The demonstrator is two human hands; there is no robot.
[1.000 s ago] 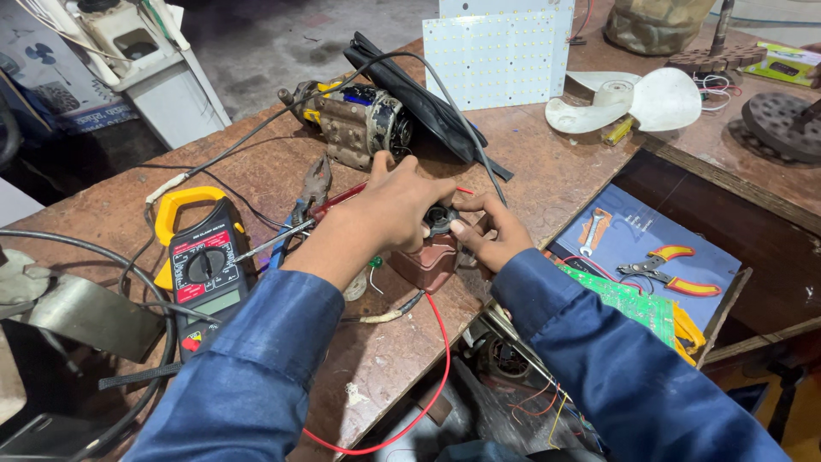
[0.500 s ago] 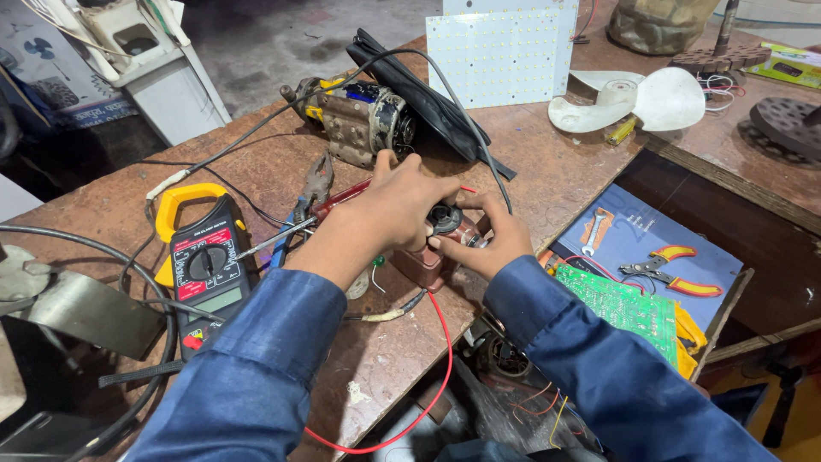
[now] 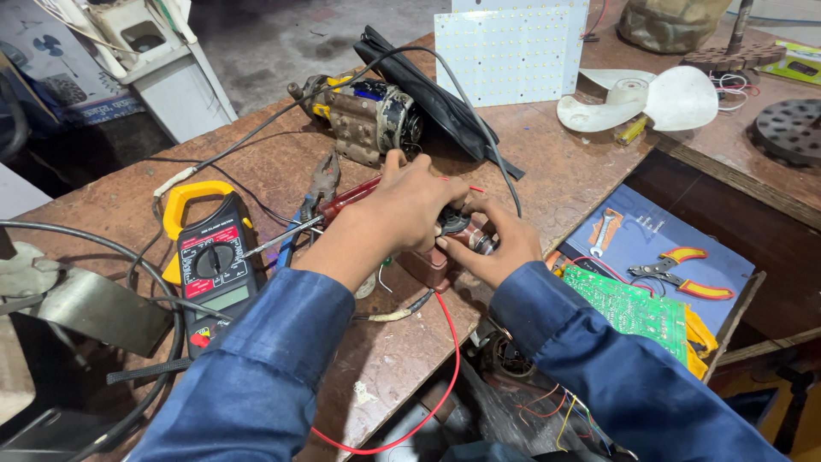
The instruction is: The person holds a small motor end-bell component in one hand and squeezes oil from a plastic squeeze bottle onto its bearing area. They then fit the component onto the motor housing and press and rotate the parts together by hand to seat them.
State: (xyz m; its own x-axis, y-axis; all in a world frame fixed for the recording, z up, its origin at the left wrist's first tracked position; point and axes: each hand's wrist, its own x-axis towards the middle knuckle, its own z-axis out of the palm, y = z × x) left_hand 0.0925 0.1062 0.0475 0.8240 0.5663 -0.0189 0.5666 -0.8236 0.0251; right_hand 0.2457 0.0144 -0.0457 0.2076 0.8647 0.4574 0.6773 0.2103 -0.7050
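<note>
At the centre of the frame both hands meet over a small dark round part (image 3: 453,222) held just above a reddish block (image 3: 428,265) on the brown desk (image 3: 564,171). The left hand (image 3: 410,205) covers the part from above, its fingers curled narrow around it; the right hand (image 3: 496,244) comes in from the lower right, its fingers pinching the part's metal end. A red wire (image 3: 449,359) runs from under the hands down toward the bottom edge.

To the left lies a yellow-and-black clamp meter (image 3: 209,257), with pliers (image 3: 321,184) and a red-handled screwdriver (image 3: 342,201) just beside the left wrist. A small motor (image 3: 363,115) sits in the upper middle, a white LED panel (image 3: 509,51) beyond it. A green circuit board (image 3: 633,308) rests at lower right.
</note>
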